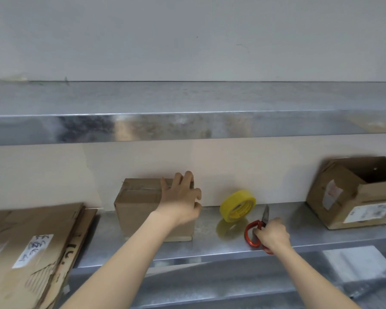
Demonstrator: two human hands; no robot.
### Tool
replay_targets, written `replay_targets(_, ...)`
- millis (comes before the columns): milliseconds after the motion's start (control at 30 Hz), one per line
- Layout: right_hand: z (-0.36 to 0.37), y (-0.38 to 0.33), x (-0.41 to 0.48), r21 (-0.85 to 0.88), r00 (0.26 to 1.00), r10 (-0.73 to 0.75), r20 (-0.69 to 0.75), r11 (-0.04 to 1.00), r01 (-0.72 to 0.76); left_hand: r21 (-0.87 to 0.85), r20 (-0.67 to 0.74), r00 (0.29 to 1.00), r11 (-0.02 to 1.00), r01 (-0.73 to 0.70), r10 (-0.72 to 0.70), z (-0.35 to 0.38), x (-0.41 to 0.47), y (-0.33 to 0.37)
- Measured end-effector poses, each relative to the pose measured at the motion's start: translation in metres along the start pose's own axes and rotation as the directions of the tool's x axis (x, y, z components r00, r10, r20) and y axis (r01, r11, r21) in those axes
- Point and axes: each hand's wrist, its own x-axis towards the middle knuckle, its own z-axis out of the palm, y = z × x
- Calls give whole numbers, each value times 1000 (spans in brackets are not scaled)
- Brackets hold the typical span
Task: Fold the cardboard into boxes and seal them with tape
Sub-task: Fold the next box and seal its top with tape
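Left hand (179,197) covers box (138,210) corner; right hand (273,234) hides scissors (247,234) handle.

Soft, even, fairly bright light; shadows are faint. Smeared glare streaks the upper shelf lip (187,128), and the tape roll (237,205) mirrors in the lower shelf (210,248). Flattened cardboard (31,241) at 8 o'clock and the open box (343,197) at 3 o'clock look blurred.

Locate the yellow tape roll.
Head view, right of centre: the yellow tape roll stands on edge on the metal shelf, between the sealed cardboard box and the red-handled scissors.
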Motion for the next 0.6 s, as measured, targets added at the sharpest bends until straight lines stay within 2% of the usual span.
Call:
replay_targets(67,-1,0,-1,-3,1000,10,9,1000,-10,-127,-27,1000,992,-7,4,-4,-2,-4)
replay_targets(167,-2,-8,-5,33,1000,-16,-6,999,16,-304,-205,978,952,-23,-42,-11,-5,-10)
replay_targets(267,-2,-28,-14,92,979,-163,-124,980,175,-291,-322,935,956,49,-146,-14,-5,-22)
replay_targets(367,-9,-63,-36,179,878,-378,-294,881,439,-248,-306,913,949,196,-269,-16,-7,-38)
replay_targets(467,-10,-105,-68,259,747,-530,-402,716,648,-227,-253,886,914,336,-389,-18,-13,-52)
replay_targets(533,-1,-129,-85,283,699,-617,-361,642,713,-206,-193,862,878,431,-469,-18,-17,-60)
replay_targets(600,8,-148,-98,284,716,-670,-197,660,696,-192,-89,830,827,529,-551,-17,-21,-68)
